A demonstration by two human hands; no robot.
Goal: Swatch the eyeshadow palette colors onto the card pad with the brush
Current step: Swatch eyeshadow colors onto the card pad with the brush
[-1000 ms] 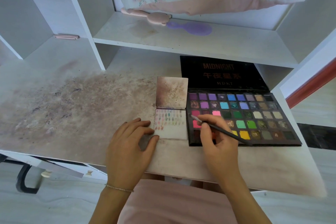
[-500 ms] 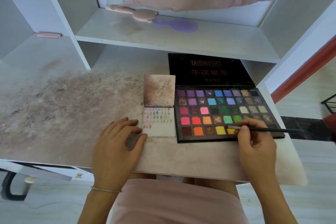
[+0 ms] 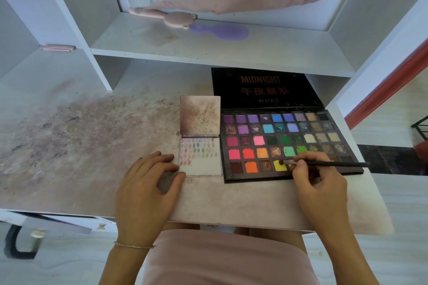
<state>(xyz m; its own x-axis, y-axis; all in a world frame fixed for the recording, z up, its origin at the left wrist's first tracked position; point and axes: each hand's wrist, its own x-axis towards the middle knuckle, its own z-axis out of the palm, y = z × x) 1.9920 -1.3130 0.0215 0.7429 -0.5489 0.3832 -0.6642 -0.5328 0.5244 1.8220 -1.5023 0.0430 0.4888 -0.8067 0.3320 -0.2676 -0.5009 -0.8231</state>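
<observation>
Head view looks down on a stained desk (image 3: 69,146) where the eyeshadow palette (image 3: 287,143) lies open, its black lid folded back flat behind the pans. The card pad (image 3: 203,162) sits just left of the palette, touching or nearly touching its edge, its cover flipped up and away; rows of faint colour dabs fill the upper part of the open page.

The right hand (image 3: 322,187) pinches the brush (image 3: 324,164) between thumb and curled fingers near the ferrule, the handle lying almost level and pointing right across the palette's front row. The bristle tip rests on the yellow pan (image 3: 279,165) in that front row, just left of the fingertips.

The left hand (image 3: 146,190) lies flat on the desk, fingers relaxed and slightly spread, its thumb tip touching the pad's near left corner and its fingertips at the pad's left edge.
</observation>
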